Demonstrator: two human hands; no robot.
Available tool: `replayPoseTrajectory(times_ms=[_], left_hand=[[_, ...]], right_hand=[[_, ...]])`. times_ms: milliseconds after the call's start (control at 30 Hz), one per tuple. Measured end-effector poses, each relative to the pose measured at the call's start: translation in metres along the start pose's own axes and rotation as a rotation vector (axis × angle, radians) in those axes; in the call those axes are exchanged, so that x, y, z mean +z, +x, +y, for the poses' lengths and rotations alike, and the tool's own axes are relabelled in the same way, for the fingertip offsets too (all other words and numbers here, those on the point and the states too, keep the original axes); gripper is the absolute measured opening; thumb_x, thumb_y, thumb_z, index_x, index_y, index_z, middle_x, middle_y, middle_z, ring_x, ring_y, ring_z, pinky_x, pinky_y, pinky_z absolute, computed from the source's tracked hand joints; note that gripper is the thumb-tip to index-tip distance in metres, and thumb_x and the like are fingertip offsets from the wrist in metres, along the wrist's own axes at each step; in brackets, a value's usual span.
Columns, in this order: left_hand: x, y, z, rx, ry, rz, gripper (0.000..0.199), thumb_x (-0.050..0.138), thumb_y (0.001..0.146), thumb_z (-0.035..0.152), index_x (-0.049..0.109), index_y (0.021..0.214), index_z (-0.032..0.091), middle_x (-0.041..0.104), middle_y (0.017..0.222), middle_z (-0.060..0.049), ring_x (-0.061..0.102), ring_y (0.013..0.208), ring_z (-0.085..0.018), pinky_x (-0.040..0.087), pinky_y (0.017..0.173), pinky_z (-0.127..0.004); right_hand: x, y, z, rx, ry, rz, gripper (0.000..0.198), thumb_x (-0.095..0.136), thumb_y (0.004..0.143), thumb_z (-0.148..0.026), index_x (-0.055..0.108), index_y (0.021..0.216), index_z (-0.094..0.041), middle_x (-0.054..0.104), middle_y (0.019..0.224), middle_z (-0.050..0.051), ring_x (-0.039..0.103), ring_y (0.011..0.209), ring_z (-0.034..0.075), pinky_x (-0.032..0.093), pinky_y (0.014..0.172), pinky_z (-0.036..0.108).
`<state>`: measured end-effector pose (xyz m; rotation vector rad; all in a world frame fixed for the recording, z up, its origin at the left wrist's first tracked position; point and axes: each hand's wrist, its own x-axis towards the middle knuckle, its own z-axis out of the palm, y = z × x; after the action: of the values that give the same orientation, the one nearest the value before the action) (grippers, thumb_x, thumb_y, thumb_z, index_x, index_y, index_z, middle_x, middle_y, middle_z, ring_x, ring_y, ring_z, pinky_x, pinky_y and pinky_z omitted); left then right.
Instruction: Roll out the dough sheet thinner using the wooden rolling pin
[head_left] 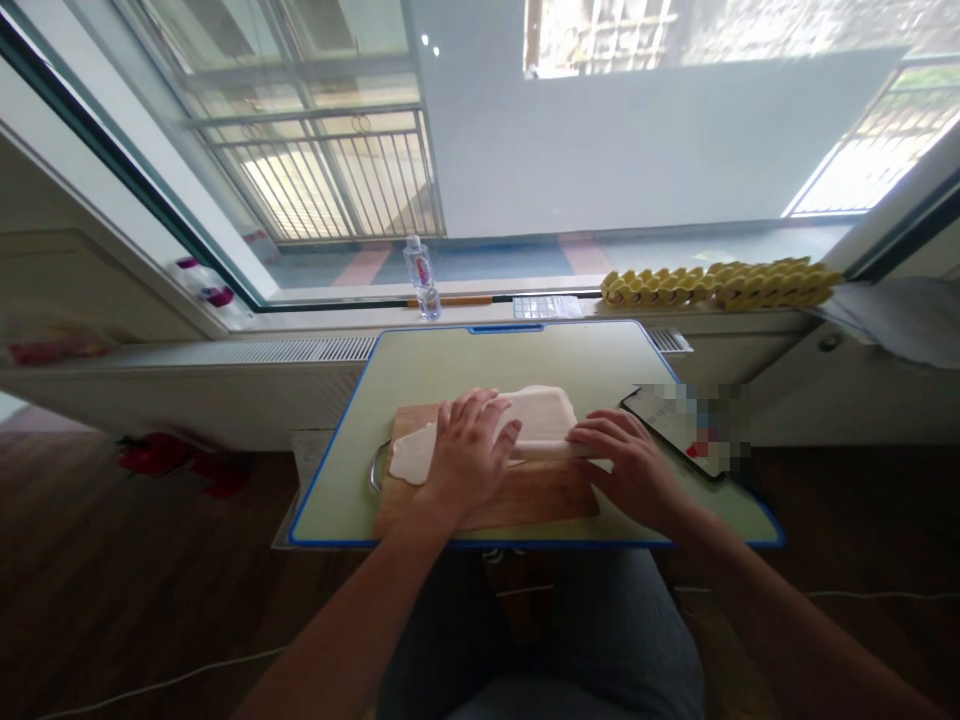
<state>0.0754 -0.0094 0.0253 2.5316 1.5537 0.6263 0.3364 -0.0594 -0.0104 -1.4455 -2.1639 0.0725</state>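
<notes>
Beyond the dough point(544, 405) stands a bottle point(421, 278), contents hard to tell.

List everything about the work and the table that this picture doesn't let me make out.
Head view:
- Rolling pin ends: covered by the left hand and right hand.
- Dough under the left hand: hidden.
- Device screen: partly masked by pixel blocks.
- Bottle label: too small to read.

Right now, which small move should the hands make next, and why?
Probably push the rolling pin gently away from the body: beyond it lies a wide part of the dough, while mostly bare wooden board shows on the near side. The right hand is at its right end; the left hand hides the other.
</notes>
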Motion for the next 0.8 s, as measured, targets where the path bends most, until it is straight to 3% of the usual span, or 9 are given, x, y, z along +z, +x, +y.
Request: replayPoseTrajectory(times_ms=[100, 233, 500, 667, 733, 800], left_hand=[[0.0, 0.031, -0.018, -0.063, 0.032, 0.021, 0.045, 0.037, 0.111, 0.049, 0.067, 0.137, 0.027, 0.062, 0.153, -0.005, 0.047, 0.146, -0.024, 0.03, 0.127, -0.046], [0.011, 0.056, -0.038, -0.157, 0.07, -0.046, 0.043, 0.04, 0.109, 0.049, 0.069, 0.133, 0.026, 0.066, 0.148, -0.006, 0.053, 0.139, -0.025, 0.035, 0.122, -0.046], [0.018, 0.059, -0.053, -0.202, 0.08, -0.103, 0.045, 0.039, 0.109, 0.051, 0.067, 0.135, 0.026, 0.063, 0.151, -0.007, 0.05, 0.141, -0.026, 0.034, 0.123, -0.047], [0.022, 0.063, -0.051, -0.216, 0.091, -0.204, 0.052, 0.033, 0.109, 0.055, 0.061, 0.145, 0.029, 0.054, 0.16, -0.008, 0.045, 0.148, -0.028, 0.03, 0.126, -0.053], [0.024, 0.065, -0.05, -0.221, 0.097, -0.257, 0.057, 0.029, 0.109, 0.057, 0.054, 0.152, 0.03, 0.047, 0.167, -0.009, 0.038, 0.154, -0.03, 0.027, 0.127, -0.058], [0.025, 0.066, -0.051, -0.224, 0.103, -0.29, 0.062, 0.025, 0.109, 0.058, 0.048, 0.158, 0.029, 0.04, 0.172, -0.011, 0.033, 0.158, -0.031, 0.024, 0.128, -0.062]], right_hand=[[0.005, 0.032, -0.002, -0.004, -0.006, -0.034, 0.028, 0.062, 0.102, -0.045, 0.077, 0.119, -0.029, 0.075, 0.128, 0.007, 0.059, 0.128, 0.028, 0.043, 0.114, 0.047], [0.017, 0.061, -0.007, -0.038, 0.009, -0.07, 0.024, 0.066, 0.1, -0.04, 0.077, 0.117, -0.028, 0.076, 0.126, 0.006, 0.059, 0.127, 0.027, 0.041, 0.114, 0.044], [0.021, 0.066, 0.003, -0.053, 0.051, -0.122, 0.023, 0.068, 0.096, -0.033, 0.077, 0.117, -0.028, 0.073, 0.132, 0.006, 0.056, 0.132, 0.026, 0.04, 0.118, 0.045], [0.013, 0.077, 0.005, -0.001, 0.064, -0.167, 0.024, 0.071, 0.095, -0.049, 0.079, 0.107, -0.029, 0.07, 0.138, 0.006, 0.055, 0.136, 0.028, 0.041, 0.118, 0.048], [0.014, 0.088, 0.0, 0.06, 0.037, -0.175, 0.036, 0.062, 0.1, -0.058, 0.078, 0.115, -0.03, 0.069, 0.14, 0.007, 0.055, 0.136, 0.028, 0.042, 0.118, 0.048], [0.02, 0.098, -0.005, 0.134, -0.033, -0.174, 0.05, 0.046, 0.106, -0.06, 0.071, 0.135, -0.028, 0.063, 0.15, 0.008, 0.051, 0.142, 0.028, 0.04, 0.12, 0.048]])
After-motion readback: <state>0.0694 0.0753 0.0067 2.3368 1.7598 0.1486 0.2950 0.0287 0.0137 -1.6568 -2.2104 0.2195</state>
